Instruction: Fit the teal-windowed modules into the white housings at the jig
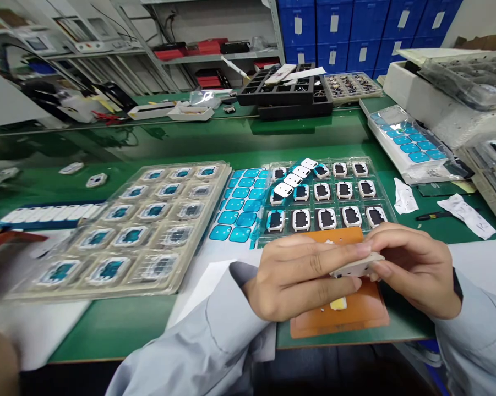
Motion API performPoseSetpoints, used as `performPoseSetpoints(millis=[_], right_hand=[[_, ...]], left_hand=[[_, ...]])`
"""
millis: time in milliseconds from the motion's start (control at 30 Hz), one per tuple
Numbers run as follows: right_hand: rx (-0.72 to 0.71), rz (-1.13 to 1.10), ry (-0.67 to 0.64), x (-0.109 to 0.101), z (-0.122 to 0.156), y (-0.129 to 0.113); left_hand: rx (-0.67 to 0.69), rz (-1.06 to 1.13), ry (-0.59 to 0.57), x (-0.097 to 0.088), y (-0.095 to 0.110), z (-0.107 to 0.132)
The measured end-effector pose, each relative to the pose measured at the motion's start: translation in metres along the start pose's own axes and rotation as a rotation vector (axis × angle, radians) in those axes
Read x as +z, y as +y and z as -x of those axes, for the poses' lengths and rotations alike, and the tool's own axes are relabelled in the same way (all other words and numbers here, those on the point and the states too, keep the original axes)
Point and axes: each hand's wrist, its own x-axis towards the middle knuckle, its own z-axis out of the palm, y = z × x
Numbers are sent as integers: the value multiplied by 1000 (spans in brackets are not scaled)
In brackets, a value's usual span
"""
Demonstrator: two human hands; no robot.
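My left hand (301,275) and my right hand (413,269) meet over an orange pad (355,316) at the table's front edge. Together they pinch a small flat white part (357,267), held edge-on between the fingertips of both hands. Just beyond the hands lies a clear tray (390,212) of white-framed square parts with dark centres. A few white parts (295,179) lie loose in a diagonal row on its left side. A sheet of blue stickers (241,206) lies to the left of that tray.
A stack of clear trays (126,231) with blue-centred parts fills the left. A white strip of parts (45,213) lies at far left. Black trays (287,91) stand at the back. Another blue sticker sheet (408,140), white boxes and a dark pen (433,214) are on the right.
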Motion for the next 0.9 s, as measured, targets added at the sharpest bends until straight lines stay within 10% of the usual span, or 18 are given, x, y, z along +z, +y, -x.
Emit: performPoseSetpoints(millis=[900], right_hand=[[28,-21,16,2,0,0]], left_hand=[[14,-40,8,2,-1,0]])
